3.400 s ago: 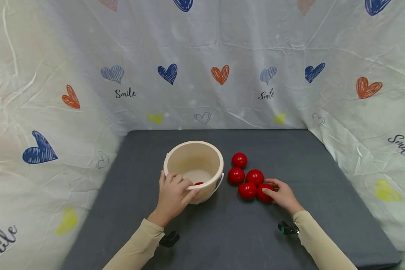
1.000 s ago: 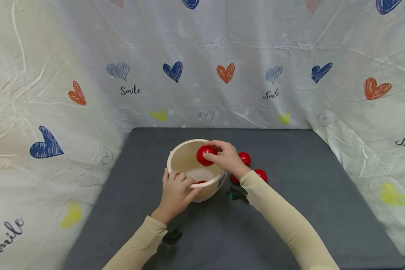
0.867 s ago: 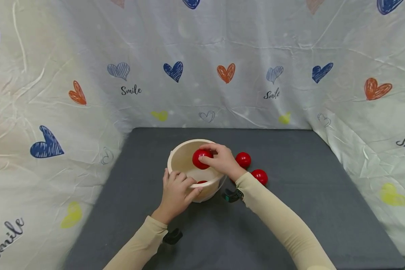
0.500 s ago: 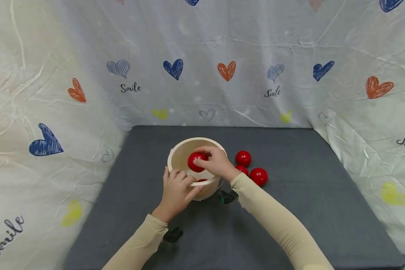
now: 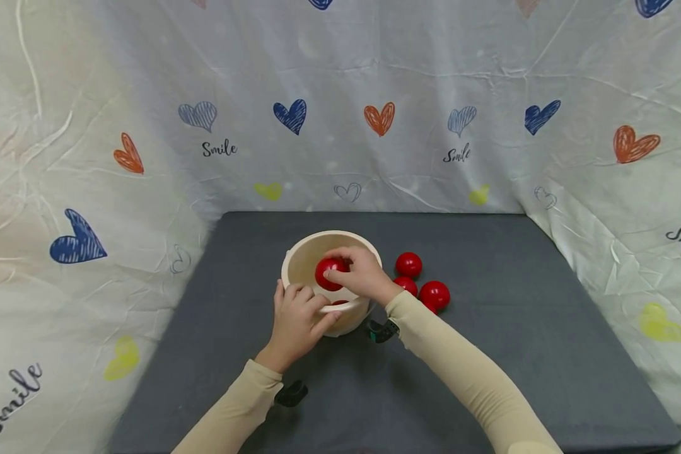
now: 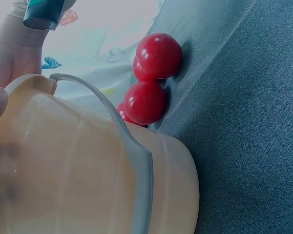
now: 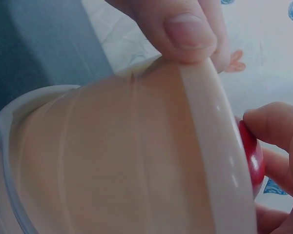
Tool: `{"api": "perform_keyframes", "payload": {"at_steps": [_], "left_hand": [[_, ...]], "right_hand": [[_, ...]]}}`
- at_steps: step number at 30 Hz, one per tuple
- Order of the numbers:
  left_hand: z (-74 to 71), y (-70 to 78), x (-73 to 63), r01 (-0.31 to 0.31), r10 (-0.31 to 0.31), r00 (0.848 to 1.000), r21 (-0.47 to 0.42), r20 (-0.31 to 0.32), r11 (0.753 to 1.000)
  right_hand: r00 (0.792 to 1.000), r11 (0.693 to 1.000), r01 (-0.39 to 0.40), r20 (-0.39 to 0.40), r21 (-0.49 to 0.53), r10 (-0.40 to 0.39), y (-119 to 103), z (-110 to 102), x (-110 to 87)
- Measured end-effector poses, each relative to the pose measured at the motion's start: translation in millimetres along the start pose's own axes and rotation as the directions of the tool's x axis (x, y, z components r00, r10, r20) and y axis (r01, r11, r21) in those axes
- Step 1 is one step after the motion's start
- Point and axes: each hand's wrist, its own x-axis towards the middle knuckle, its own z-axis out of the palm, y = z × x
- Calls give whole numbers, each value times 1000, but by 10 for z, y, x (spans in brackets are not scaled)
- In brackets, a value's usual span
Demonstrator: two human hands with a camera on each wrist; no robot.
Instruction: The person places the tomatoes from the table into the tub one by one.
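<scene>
A cream bucket (image 5: 302, 268) with a pale handle (image 6: 145, 185) stands on the dark table. My left hand (image 5: 294, 325) grips its near-left rim, fingers over the edge and thumb outside, as the right wrist view shows with the thumb (image 7: 188, 31). Over the bucket's mouth my right hand (image 5: 366, 275) pinches a glossy red ball (image 5: 327, 275) between thumb and fingers. In the right wrist view, the rim partly hides that ball (image 7: 254, 158). Another red shape (image 5: 339, 302) shows low inside, mostly covered by the near rim.
Several more red balls (image 5: 434, 295) lie in a cluster on the dark table (image 5: 522, 353), just right of the bucket; my right forearm partly covers them. A white cloth (image 5: 340, 75) printed with hearts hangs behind the table and along both sides.
My right hand has lifted a red ball from the cluster and carried it left over the bucket, dipping slightly into its mouth; it is nearly still over the last half second. My left hand keeps its hold.
</scene>
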Motion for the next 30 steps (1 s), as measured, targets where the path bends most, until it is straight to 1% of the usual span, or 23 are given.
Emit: {"api": "perform_keyframes", "payload": {"at_steps": [7,11,16,18,21,23,27,30], "left_hand": [[26,-11,-7,-9,9,999,4,-31,1000],[37,-19,-15,-17,17,999,12,-44,1000],[43,-24,-15,-22,22,999,14,-47,1000],[47,-25,-11,-19,19,999,10,-45,1000],[55,-27,-14,-10,11,999,10,-36,1000],[61,-27,-21,-2,3,1000,8,-26,1000],[61,-29,-32,8,-8,1000,4,-12,1000],[55,-34,-25,6,-6,1000,5,-14,1000]], "right_hand": [[999,1000,-7,-40,16,8,-5,21,-21],[999,1000,10,-51,27,-8,-10,29,-35],[997,1000,21,-72,5,-21,-3,48,-40],[995,999,33,-89,-20,-34,7,56,-38],[991,998,49,-120,-25,-52,23,61,-47],[989,999,53,-137,-1,-53,38,55,-64],[987,993,49,-159,112,-30,80,-4,-125],[981,988,61,-192,144,-33,121,-88,-182]]}}
